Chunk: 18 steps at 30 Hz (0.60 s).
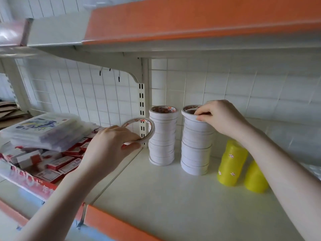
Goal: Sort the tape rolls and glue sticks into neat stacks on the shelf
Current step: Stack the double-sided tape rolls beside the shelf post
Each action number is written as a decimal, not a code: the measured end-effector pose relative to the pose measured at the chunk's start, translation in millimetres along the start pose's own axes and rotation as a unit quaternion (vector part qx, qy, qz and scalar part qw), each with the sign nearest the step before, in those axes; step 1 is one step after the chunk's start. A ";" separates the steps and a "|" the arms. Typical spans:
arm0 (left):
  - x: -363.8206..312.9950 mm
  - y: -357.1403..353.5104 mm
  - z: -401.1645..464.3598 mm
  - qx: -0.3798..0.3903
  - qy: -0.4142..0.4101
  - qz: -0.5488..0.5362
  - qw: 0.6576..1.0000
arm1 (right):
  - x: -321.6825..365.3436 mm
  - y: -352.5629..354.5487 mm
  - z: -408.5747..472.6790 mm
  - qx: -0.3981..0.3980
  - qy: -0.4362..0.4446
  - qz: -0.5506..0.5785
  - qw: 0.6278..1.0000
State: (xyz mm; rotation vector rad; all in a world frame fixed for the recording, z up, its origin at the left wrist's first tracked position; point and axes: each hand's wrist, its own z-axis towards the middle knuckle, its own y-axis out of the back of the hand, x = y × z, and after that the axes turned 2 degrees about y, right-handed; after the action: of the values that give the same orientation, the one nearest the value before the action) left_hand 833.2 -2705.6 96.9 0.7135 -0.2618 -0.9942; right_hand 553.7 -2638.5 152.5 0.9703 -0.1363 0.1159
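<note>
Two tall stacks of white tape rolls stand on the white shelf [156, 197]: a left stack [162, 136] and a right stack [196, 145]. My right hand [220, 117] pinches the rim of the top roll [190, 110] of the right stack. My left hand [111, 146] grips a single thin tape roll [147, 124], held tilted in the air just left of the left stack. Two yellow tubes with flower prints [232, 162] stand to the right of the stacks, partly behind my right forearm.
Left of the shelf divider lies a tray of red-and-white boxes [57, 164] with clear plastic packets [45, 129] piled on top. An upper shelf with an orange edge [191, 21] hangs overhead. A white wire grid [225, 87] backs the shelf.
</note>
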 end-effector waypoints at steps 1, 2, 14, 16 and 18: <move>3.3 -0.7 2.3 0.003 -0.002 -0.003 1.000 | -0.4 -1.3 1.0 0.005 -0.001 -0.001 1.000; 6.3 -1.5 4.5 0.006 -0.004 -0.005 1.000 | -1.3 -1.9 1.6 0.006 -0.004 -0.001 1.000; 30.8 -6.6 28.7 0.020 -0.011 -0.060 0.998 | 0.2 -2.1 0.5 -0.011 -0.065 0.012 0.998; 32.7 -6.9 32.4 0.012 -0.025 -0.062 0.998 | 0.5 -2.3 -0.1 -0.019 -0.076 0.020 0.997; 32.5 -8.0 34.0 0.005 -0.033 -0.065 0.997 | -0.1 -2.5 -0.7 -0.025 -0.083 0.028 0.996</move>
State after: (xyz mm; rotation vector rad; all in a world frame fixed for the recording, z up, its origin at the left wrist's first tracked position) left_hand 827.9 -2750.0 113.5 0.7145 -0.2817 -1.1430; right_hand 554.0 -2639.3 150.0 0.9260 -0.3175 0.0826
